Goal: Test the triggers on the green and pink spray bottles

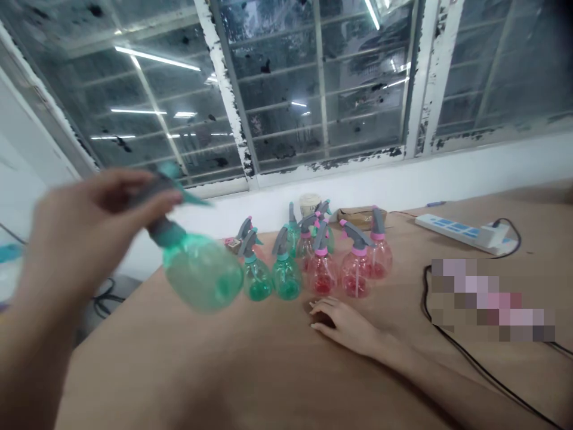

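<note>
At frame left, the left hand (92, 224) has its fingers closed round the grey head (162, 232) of a tilted, round green plastic spray bottle (201, 272); lower right of centre, the right hand (347, 322), loosely curled, empty, lies near round pink plastic spray bottles (322, 278)

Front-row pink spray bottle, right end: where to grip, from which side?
I'd pinch the pink bottle at its collar, just under the grey sprayer head, from the near side, where the right hand is. It stands upright, the neck is slimmer than the round body, and other bottles crowd it behind and to its left.
</note>
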Demonstrator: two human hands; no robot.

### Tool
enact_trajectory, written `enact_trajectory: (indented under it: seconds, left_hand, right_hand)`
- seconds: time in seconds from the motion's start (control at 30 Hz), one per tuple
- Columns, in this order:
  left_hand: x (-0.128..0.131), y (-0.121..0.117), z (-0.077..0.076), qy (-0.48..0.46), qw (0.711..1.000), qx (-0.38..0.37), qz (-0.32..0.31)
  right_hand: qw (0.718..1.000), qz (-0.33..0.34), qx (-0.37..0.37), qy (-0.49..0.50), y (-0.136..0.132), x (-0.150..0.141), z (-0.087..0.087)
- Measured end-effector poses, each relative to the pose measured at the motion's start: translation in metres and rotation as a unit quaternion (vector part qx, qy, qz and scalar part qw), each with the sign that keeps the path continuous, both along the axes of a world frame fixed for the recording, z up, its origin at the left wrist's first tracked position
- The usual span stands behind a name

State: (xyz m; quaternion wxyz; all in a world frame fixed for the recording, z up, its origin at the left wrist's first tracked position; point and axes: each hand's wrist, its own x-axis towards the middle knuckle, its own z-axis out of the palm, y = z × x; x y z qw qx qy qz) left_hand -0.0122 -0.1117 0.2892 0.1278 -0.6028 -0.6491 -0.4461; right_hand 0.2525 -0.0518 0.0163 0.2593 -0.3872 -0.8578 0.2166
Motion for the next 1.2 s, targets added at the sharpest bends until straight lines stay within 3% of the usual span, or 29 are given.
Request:
enact_trajectory:
  seconds: [0.07, 0.2, 0.27, 0.33, 0.5, 0.8, 0.93, 1.2]
  left_hand:
    - [0.002, -0.009, -0.042, 0.039, 0.999, -0.012, -0.002]
    - [0.015, -0.001, -0.114, -0.047, 0.993, -0.045, -0.099]
    - [0.020, 0.009, -0.137, -0.074, 0.984, -0.086, -0.138]
    - [0.023, 0.016, -0.150, -0.059, 0.985, -0.098, -0.126]
    - [0.026, 0.016, -0.169, -0.134, 0.979, -0.050, -0.145]
    - [0.029, 0.012, -0.196, -0.347, 0.927, -0.003, -0.144]
    - [0.045, 0.012, -0.200, -0.340, 0.929, -0.030, -0.142]
    - [0.060, 0.021, -0.196, -0.311, 0.916, -0.113, -0.225]
  right_hand:
    - [1.000, -0.001, 0.004, 0.002, 0.000, 0.000, -0.001]
    - [1.000, 0.001, 0.002, 0.005, 0.002, 0.001, -0.005]
    - [1.000, -0.003, 0.000, 0.007, 0.002, 0.001, -0.007]
    - [1.000, -0.004, -0.001, 0.008, 0.002, 0.001, -0.007]
    - [1.000, 0.003, -0.003, 0.013, 0.002, 0.002, -0.006]
    - [1.000, 0.003, -0.005, 0.008, 0.001, 0.002, -0.006]
    - [1.000, 0.002, -0.002, 0.009, 0.001, 0.002, -0.007]
    - [1.000, 0.011, -0.004, 0.011, 0.001, 0.003, -0.008]
